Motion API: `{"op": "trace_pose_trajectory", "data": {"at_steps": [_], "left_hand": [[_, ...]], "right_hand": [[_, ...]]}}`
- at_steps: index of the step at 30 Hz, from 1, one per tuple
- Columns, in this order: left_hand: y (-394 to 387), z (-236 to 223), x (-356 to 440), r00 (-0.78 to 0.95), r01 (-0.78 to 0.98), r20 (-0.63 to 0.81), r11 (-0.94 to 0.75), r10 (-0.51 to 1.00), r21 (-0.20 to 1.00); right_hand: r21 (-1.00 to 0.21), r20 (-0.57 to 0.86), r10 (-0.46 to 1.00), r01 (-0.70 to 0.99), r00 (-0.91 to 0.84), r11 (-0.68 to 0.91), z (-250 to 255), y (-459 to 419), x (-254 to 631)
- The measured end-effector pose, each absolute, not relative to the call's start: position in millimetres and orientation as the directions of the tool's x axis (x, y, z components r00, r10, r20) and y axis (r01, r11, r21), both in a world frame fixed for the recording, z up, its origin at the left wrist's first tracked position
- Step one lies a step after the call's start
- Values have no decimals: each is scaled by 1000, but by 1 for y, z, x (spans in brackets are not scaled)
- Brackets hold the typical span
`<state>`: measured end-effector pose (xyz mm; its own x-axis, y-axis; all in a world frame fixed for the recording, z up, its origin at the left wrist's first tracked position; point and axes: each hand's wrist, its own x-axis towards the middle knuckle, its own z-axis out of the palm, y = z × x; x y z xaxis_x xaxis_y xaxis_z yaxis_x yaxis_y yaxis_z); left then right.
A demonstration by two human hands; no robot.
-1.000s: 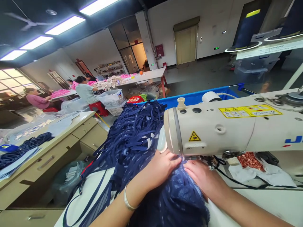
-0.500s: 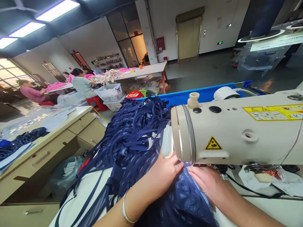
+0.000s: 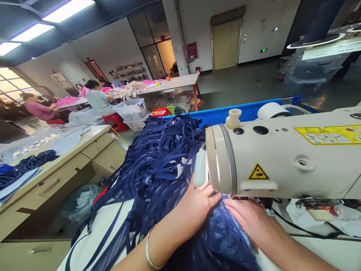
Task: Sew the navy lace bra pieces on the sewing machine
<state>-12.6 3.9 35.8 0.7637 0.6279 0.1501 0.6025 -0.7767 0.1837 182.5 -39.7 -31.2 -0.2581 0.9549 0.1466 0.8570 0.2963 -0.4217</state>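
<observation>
A cream sewing machine [image 3: 282,158] fills the right of the head view. Under its head lies navy patterned fabric [image 3: 214,237], running back into a big heap of navy pieces with straps [image 3: 160,158]. My left hand [image 3: 197,205], with a silver bangle on the wrist, lies flat on the fabric just left of the needle area, fingers stretched toward it. My right hand [image 3: 248,218] presses flat on the same fabric just right of it, fingertips almost meeting the left. The needle itself is hidden behind the machine head.
A blue bin [image 3: 242,111] stands behind the heap. A beige desk with drawers [image 3: 56,177] sits to the left, holding navy pieces. Farther back, several people work at white tables [image 3: 175,82] with pink cloth. A white cloth [image 3: 316,218] lies right of the needle.
The view has shifted closer to the machine head and slightly right. Both hands stay flat on the navy fabric under the machine, edged a little toward the needle area.
</observation>
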Motion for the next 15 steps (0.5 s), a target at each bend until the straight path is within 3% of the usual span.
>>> {"op": "trace_pose_trajectory", "data": {"at_steps": [15], "left_hand": [[2, 40, -16, 744, 616, 128, -747, 656, 250]], "right_hand": [[-416, 123, 922, 824, -368, 385, -57, -32, 195]]}}
